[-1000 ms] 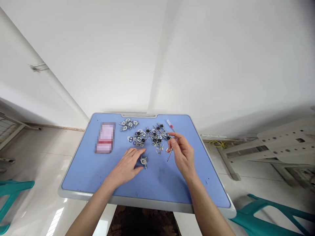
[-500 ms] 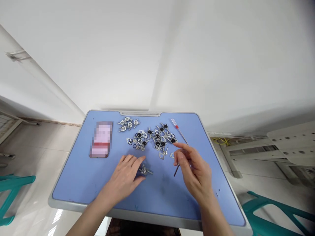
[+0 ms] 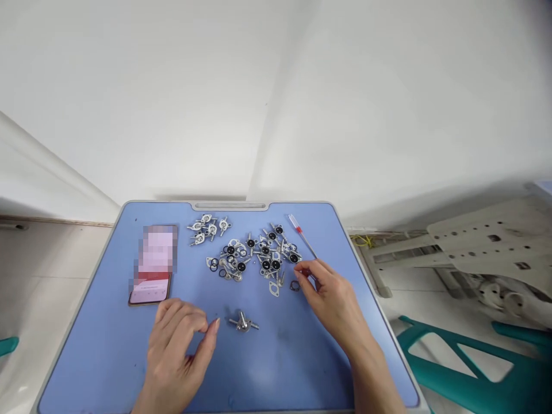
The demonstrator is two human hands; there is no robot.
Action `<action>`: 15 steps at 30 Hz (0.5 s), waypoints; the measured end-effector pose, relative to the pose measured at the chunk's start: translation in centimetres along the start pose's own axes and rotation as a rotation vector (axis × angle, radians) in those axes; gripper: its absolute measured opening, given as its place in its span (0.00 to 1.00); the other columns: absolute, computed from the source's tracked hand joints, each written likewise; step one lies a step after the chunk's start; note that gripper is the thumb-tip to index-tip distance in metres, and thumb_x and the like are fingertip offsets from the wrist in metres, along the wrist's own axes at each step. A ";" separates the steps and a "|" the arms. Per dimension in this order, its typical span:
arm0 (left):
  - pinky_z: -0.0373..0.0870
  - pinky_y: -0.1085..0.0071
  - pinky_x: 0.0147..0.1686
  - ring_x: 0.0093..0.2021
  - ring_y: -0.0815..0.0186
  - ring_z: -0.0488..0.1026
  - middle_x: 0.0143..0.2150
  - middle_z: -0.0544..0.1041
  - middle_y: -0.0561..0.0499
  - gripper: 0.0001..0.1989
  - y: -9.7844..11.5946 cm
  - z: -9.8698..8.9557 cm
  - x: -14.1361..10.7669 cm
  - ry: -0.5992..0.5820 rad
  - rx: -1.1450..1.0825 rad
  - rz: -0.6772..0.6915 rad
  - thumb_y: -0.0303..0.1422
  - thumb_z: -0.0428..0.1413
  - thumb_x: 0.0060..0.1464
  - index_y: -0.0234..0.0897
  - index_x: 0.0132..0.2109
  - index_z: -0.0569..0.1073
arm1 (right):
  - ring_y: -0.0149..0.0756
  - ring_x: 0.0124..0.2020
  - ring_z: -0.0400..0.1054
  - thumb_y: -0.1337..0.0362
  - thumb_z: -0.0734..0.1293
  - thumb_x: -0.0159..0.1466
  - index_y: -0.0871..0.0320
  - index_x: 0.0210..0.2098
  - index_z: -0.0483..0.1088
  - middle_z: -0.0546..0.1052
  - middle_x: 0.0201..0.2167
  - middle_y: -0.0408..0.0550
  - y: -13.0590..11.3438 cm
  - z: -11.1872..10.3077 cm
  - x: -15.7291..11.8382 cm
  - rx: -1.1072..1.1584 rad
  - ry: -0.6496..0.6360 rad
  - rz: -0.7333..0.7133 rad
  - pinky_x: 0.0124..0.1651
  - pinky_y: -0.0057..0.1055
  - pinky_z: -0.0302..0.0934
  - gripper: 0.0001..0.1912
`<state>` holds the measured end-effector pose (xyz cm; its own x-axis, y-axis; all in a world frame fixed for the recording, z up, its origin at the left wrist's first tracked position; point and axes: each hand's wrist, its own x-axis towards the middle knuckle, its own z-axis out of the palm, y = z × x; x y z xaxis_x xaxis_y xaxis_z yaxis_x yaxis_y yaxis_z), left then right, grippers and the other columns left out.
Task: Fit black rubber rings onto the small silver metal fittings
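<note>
My left hand [image 3: 179,351] is over the front left of the blue table, fingers curled and thumb tip close to the index fingertip; nothing shows between them. Just right of it lies a metal fitting with short pipe stubs [image 3: 242,323], untouched. My right hand [image 3: 328,293] reaches to the right edge of a pile of similar metal fittings with black round discs [image 3: 276,264]. Its thumb and index finger are pinched; a dark sliver shows beneath the fingers, too hidden to name. Close to the thumb lies a dark flat gasket [image 3: 294,286], and left of it a pale one [image 3: 273,288].
A phone [image 3: 155,259] lies on the left of the table [image 3: 103,322]. More fittings [image 3: 207,229] lie at the back, black rubber rings [image 3: 214,264] beside the pile. A screwdriver with a clear and red handle [image 3: 298,229] lies back right. A green stool [image 3: 457,362] stands to the right.
My left hand has drawn back left from the metal fitting, its fingers curling in. My right hand has moved up to the pile's edge; the dark rod below it no longer sticks out. The view has shifted.
</note>
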<state>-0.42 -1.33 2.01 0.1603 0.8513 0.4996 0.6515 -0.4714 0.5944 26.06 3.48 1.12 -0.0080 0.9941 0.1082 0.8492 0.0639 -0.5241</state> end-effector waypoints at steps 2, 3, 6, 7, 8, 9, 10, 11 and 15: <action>0.59 0.67 0.34 0.26 0.70 0.63 0.25 0.68 0.56 0.12 0.0 0.1 0.0 0.018 0.005 0.024 0.19 0.55 0.55 0.37 0.29 0.62 | 0.29 0.22 0.65 0.65 0.58 0.65 0.55 0.34 0.71 0.75 0.33 0.46 0.3 0.2 0.3 -0.030 -0.014 -0.008 0.28 0.28 0.59 0.10; 0.59 0.67 0.34 0.26 0.70 0.63 0.25 0.68 0.56 0.12 0.0 0.1 0.0 0.025 0.008 0.038 0.19 0.55 0.55 0.37 0.29 0.63 | 0.29 0.22 0.66 0.65 0.58 0.65 0.55 0.35 0.71 0.75 0.33 0.46 0.4 0.3 0.4 -0.041 -0.016 -0.012 0.28 0.28 0.59 0.11; 0.59 0.67 0.34 0.25 0.70 0.64 0.24 0.69 0.56 0.12 0.1 0.2 0.1 0.039 0.011 0.075 0.19 0.56 0.54 0.37 0.29 0.63 | 0.29 0.23 0.67 0.65 0.57 0.66 0.55 0.38 0.73 0.75 0.36 0.47 0.7 0.9 0.7 -0.066 -0.006 -0.028 0.29 0.27 0.59 0.13; 0.59 0.67 0.34 0.25 0.70 0.64 0.24 0.69 0.56 0.12 0.1 0.2 0.2 0.041 0.011 0.081 0.19 0.56 0.54 0.37 0.29 0.63 | 0.28 0.23 0.67 0.65 0.57 0.66 0.54 0.40 0.74 0.75 0.37 0.47 0.7 1.1 0.8 -0.080 -0.002 -0.035 0.29 0.27 0.59 0.14; 0.59 0.67 0.34 0.25 0.70 0.63 0.24 0.69 0.56 0.12 0.2 0.2 0.2 0.046 0.013 0.085 0.19 0.56 0.54 0.37 0.29 0.63 | 0.28 0.23 0.67 0.65 0.57 0.67 0.54 0.42 0.74 0.75 0.37 0.47 0.7 1.2 0.9 -0.100 0.005 -0.040 0.29 0.27 0.59 0.15; 0.59 0.67 0.34 0.25 0.70 0.63 0.24 0.69 0.56 0.12 0.2 0.2 0.3 0.049 0.016 0.087 0.19 0.56 0.54 0.37 0.29 0.63 | 0.28 0.23 0.68 0.65 0.57 0.67 0.53 0.43 0.75 0.75 0.37 0.46 0.7 1.4 1.0 -0.126 0.009 -0.046 0.29 0.27 0.58 0.15; 0.58 0.67 0.34 0.25 0.70 0.63 0.24 0.69 0.56 0.12 0.2 0.2 0.3 0.049 0.020 0.086 0.19 0.56 0.54 0.37 0.29 0.63 | 0.29 0.24 0.68 0.65 0.57 0.67 0.52 0.44 0.75 0.75 0.36 0.46 0.6 1.5 1.1 -0.157 0.012 -0.051 0.28 0.27 0.58 0.16; 0.58 0.67 0.34 0.25 0.70 0.63 0.24 0.69 0.56 0.12 0.2 0.2 0.4 0.047 0.025 0.084 0.19 0.56 0.55 0.38 0.29 0.63 | 0.29 0.24 0.68 0.65 0.57 0.67 0.52 0.45 0.75 0.75 0.36 0.46 0.6 1.6 1.2 -0.191 0.012 -0.056 0.28 0.27 0.57 0.16; 0.59 0.66 0.35 0.26 0.69 0.64 0.24 0.69 0.56 0.12 0.1 0.2 0.3 0.026 0.035 0.069 0.21 0.55 0.56 0.38 0.30 0.63 | 0.30 0.25 0.67 0.66 0.56 0.67 0.52 0.46 0.75 0.74 0.34 0.47 0.3 1.9 1.5 -0.295 0.002 -0.071 0.25 0.26 0.53 0.17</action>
<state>-0.14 -1.07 2.10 0.1863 0.8105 0.5553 0.6651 -0.5200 0.5359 25.24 5.15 -0.49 -0.0718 0.9878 0.1379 0.9634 0.1045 -0.2470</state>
